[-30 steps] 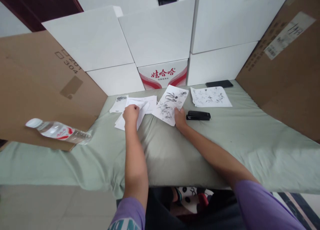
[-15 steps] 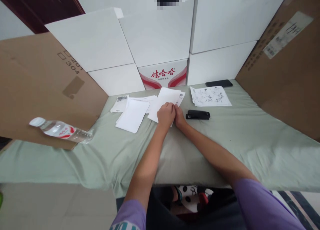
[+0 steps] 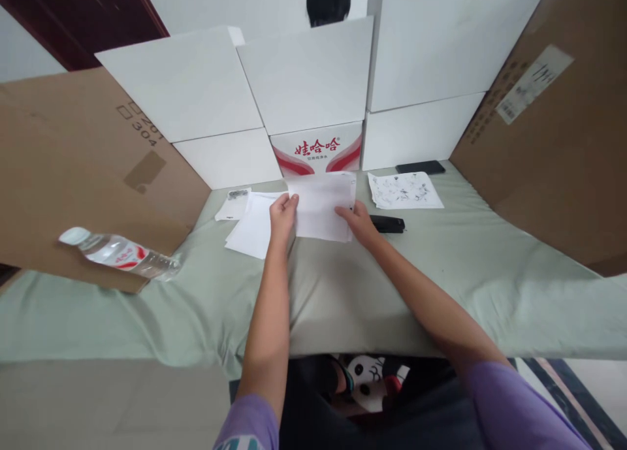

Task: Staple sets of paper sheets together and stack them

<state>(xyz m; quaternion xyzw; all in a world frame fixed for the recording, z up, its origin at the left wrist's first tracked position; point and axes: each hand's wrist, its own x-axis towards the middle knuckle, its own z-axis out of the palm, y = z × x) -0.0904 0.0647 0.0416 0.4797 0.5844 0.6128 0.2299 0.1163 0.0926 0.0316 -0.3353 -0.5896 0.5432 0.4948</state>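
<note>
Both of my hands hold a small stack of white sheets (image 3: 321, 207) upright above the green cloth, blank backs toward me. My left hand (image 3: 283, 216) grips its left edge and my right hand (image 3: 361, 221) grips its lower right corner. A black stapler (image 3: 389, 224) lies just right of my right hand, partly hidden by it. A pile of blank white paper (image 3: 252, 226) lies left of my left hand. A sheet with ink drawings (image 3: 404, 190) lies flat farther right.
A green cloth (image 3: 441, 287) covers the table. A water bottle (image 3: 120, 255) lies on its side at the left. A black phone (image 3: 420, 168) rests at the back. White boxes (image 3: 304, 78) and brown cardboard (image 3: 548, 123) wall the table; a person's head shows behind them.
My left hand left the paper pile and joined my right hand on the drawing sheets. The sheets were covered with a blank one, then lifted and squared upright between both hands.
</note>
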